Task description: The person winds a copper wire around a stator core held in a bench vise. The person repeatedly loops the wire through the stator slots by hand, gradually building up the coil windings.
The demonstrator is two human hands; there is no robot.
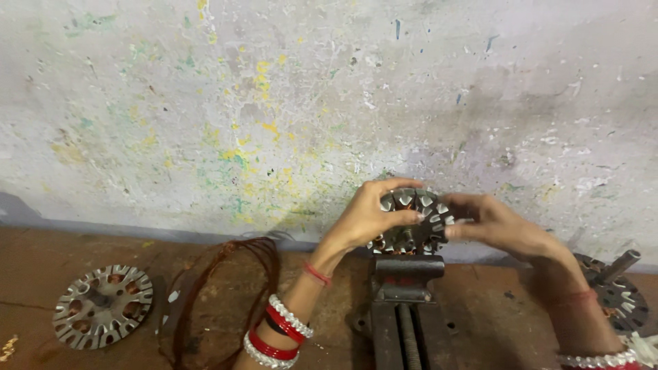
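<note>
Stator [411, 223] atop vise [406, 301], between both hands; wire coil [219, 294] left, 2nd stator [103, 306] farther left, wall [274, 103] behind.

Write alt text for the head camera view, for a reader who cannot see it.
Two hands, the left hand and right hand, grip a round toothed metal stator core clamped upright in a bench vise. On the wooden bench lie a coil of copper wire and a second stator core, before a paint-flecked wall.
</note>
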